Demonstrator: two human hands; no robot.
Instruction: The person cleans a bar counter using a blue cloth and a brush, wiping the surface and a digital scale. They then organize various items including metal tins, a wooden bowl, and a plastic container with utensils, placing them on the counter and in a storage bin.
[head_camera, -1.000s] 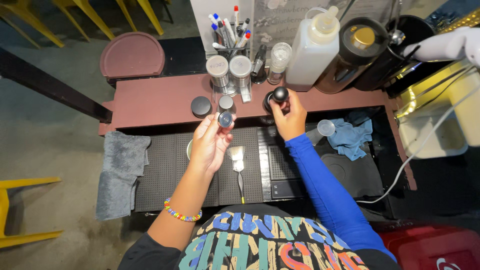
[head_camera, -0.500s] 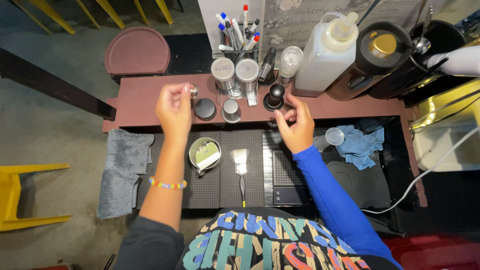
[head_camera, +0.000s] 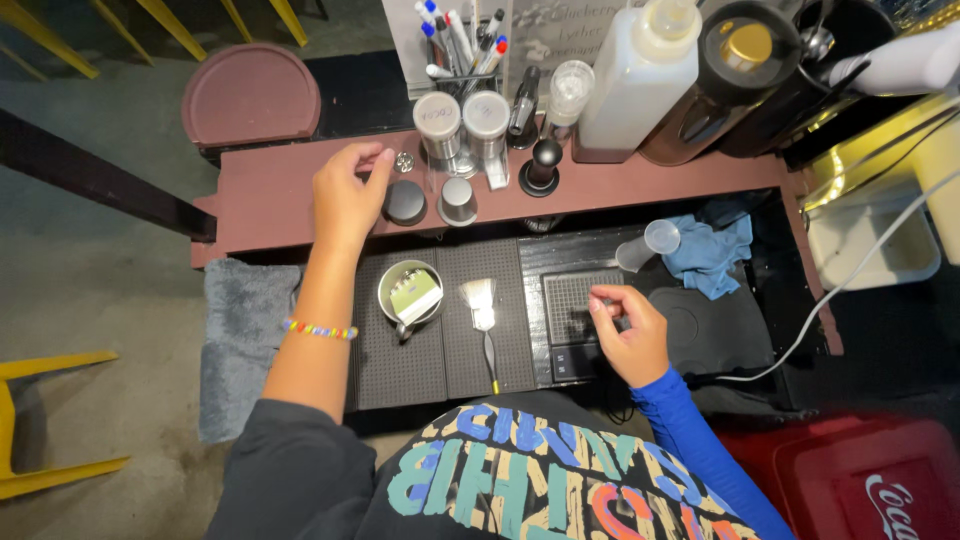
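Note:
My left hand (head_camera: 348, 195) reaches onto the brown shelf (head_camera: 280, 195). Its fingertips pinch a small silver piece (head_camera: 404, 160) that rests on the shelf. A black round cap (head_camera: 405, 203) and a grey cap (head_camera: 458, 200) lie just right of that hand. My right hand (head_camera: 625, 335) hovers over a black scale (head_camera: 570, 300) on the lower black mat, fingers curled, nothing visible in them. A black tamper (head_camera: 543, 165) stands alone on the shelf. Between my arms sit a metal cup (head_camera: 405, 290) holding a pale green item and a small brush (head_camera: 482, 305).
Two lidded jars (head_camera: 437, 120), a pen holder (head_camera: 460, 40), a white bottle (head_camera: 640, 70) and a black round appliance (head_camera: 735, 60) crowd the shelf's back. A clear plastic cup (head_camera: 650, 240) and blue cloth (head_camera: 710, 250) lie right, a grey towel (head_camera: 245, 340) left, a red crate (head_camera: 870, 480) lower right.
My left hand went from the counter's middle up to the shelf's left part with the small silver piece. My right hand let go of the tamper and dropped to the scale.

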